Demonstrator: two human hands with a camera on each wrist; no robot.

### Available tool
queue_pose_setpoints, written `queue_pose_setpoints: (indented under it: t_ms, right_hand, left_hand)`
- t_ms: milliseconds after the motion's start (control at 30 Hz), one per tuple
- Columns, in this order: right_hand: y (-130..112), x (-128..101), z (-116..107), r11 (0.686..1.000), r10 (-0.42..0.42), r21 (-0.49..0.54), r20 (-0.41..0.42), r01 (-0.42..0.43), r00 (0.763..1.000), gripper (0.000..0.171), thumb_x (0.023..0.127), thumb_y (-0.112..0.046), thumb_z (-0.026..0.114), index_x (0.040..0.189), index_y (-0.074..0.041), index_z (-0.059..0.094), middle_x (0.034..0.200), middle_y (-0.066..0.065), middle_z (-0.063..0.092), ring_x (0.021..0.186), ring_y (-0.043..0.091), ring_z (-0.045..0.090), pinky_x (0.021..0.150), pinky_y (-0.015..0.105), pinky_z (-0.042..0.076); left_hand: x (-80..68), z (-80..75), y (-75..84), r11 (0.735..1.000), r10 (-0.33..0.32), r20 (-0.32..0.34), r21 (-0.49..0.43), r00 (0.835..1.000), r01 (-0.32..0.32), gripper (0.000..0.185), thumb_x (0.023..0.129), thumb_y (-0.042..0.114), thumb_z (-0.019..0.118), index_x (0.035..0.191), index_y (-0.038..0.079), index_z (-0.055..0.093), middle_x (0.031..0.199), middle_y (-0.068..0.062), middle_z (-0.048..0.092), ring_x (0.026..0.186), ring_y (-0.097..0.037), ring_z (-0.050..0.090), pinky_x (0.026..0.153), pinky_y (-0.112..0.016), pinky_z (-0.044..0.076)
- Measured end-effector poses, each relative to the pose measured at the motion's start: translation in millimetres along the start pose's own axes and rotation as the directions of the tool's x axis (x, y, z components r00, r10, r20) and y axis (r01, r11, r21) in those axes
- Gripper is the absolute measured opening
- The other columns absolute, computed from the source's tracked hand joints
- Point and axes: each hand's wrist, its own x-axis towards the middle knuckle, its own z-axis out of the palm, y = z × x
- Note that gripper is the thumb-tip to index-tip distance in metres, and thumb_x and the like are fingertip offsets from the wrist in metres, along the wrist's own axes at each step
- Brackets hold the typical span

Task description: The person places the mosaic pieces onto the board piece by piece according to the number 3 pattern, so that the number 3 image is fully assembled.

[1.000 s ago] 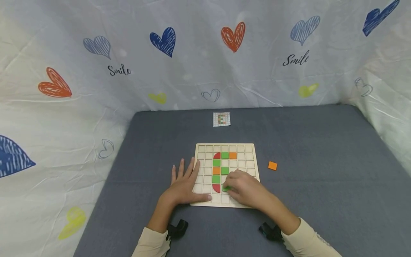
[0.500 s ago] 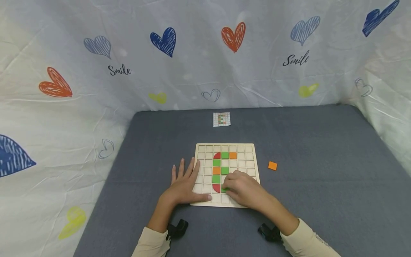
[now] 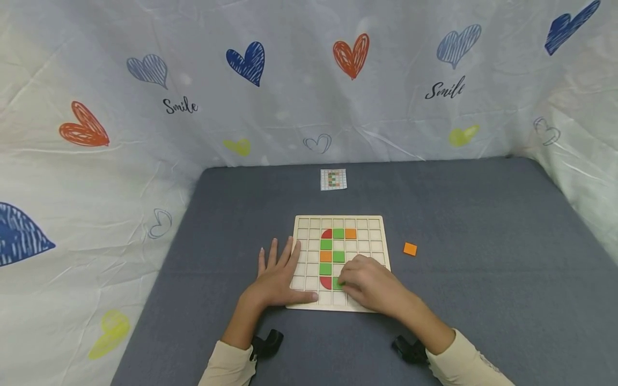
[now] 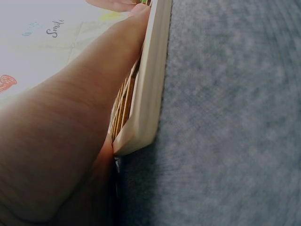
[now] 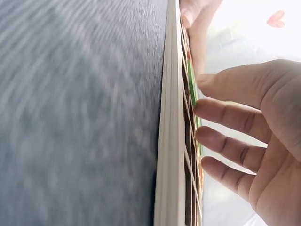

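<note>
A wooden grid board (image 3: 376, 230) lies on the grey table, with red, green and orange tiles (image 3: 338, 234) set in a column pattern. My left hand (image 3: 275, 276) lies flat at the board's left edge, thumb across its near-left corner; the left wrist view shows the thumb (image 4: 94, 80) against the board's side (image 4: 148, 94). My right hand (image 3: 369, 281) rests on the board's near part, its fingertips on a green tile (image 3: 337, 283) beside the lower red piece (image 3: 326, 282). In the right wrist view, the fingers (image 5: 225, 115) touch the board (image 5: 169, 141) with little bend.
One loose orange tile (image 3: 410, 249) lies on the grey table (image 3: 483, 279) to the right of the board. A small pattern card (image 3: 333, 179) sits near the far edge. A heart-printed cloth (image 3: 309, 80) walls the table behind and on both sides.
My right hand has edged slightly left and lower on the board, and the green tile under its fingertips now sits lower beside the red piece. The left hand has stayed put.
</note>
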Motion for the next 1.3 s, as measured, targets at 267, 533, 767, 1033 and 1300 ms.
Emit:
queue_pose_setpoints:
  t_ms: [267, 533, 767, 1033, 1300]
  right_hand:
    - [19.9, -16.8, -14.9, 0.995, 0.096, -0.033, -0.066, -0.098, 0.993, 0.007, 0.077, -0.009, 0.067, 0.078, -0.016, 0.069, 0.080, -0.010, 0.059, 0.080, 0.009, 0.051, 0.073, 0.028, 0.043]
    - [47.2, -43.3, -39.2, 0.960, 0.253, -0.083, -0.150, -0.267, 0.956, 0.011, 0.075, -0.007, 0.071, 0.085, -0.012, 0.069, 0.094, -0.002, 0.061, 0.088, 0.015, 0.051, 0.074, 0.034, 0.043]
    - [69.1, -65.0, -50.5, 0.924, 0.346, -0.100, -0.193, -0.369, 0.918, 0.017, 0.072, -0.005, 0.073, 0.089, -0.008, 0.069, 0.108, 0.014, 0.059, 0.100, 0.031, 0.051, 0.082, 0.046, 0.040]
    - [79.0, -69.5, -53.5, 0.931, 0.329, -0.112, -0.152, -0.347, 0.932, 0.016, 0.072, 0.000, 0.072, 0.084, -0.010, 0.069, 0.093, 0.006, 0.066, 0.089, 0.026, 0.057, 0.080, 0.043, 0.042]
    - [78.7, -66.3, -51.8, 0.913, 0.360, -0.145, -0.146, -0.380, 0.921, 0.016, 0.071, -0.002, 0.074, 0.084, -0.010, 0.070, 0.088, 0.003, 0.065, 0.085, 0.024, 0.057, 0.075, 0.041, 0.044]
  left_hand:
    - [-0.6, 0.7, 0.4, 1.000, -0.008, 0.007, -0.016, 1.000, 0.008, 0.121, 0.057, 0.084, 0.051, 0.146, 0.020, 0.001, 0.150, -0.001, -0.007, 0.133, -0.032, -0.016, 0.099, -0.057, -0.010]
    - [-0.8, 0.9, 1.0, 1.000, -0.003, 0.004, -0.028, 1.000, 0.004, 0.121, 0.057, 0.083, 0.052, 0.146, 0.019, 0.001, 0.150, -0.001, -0.007, 0.133, -0.032, -0.015, 0.099, -0.058, -0.009]
    - [-1.3, 0.7, 0.7, 1.000, 0.001, 0.007, -0.021, 1.000, -0.001, 0.120, 0.057, 0.083, 0.051, 0.146, 0.019, 0.001, 0.151, -0.002, -0.007, 0.133, -0.032, -0.015, 0.099, -0.058, -0.009]
    - [-1.3, 1.3, 0.5, 1.000, 0.004, 0.003, 0.005, 1.000, -0.004, 0.120, 0.057, 0.084, 0.050, 0.146, 0.020, 0.000, 0.150, -0.002, -0.007, 0.133, -0.033, -0.014, 0.099, -0.058, -0.008]
    - [-0.9, 0.4, 0.4, 1.000, 0.009, -0.006, 0.008, 1.000, -0.009, 0.119, 0.058, 0.083, 0.050, 0.146, 0.020, 0.000, 0.150, -0.002, -0.007, 0.133, -0.033, -0.014, 0.099, -0.058, -0.008]
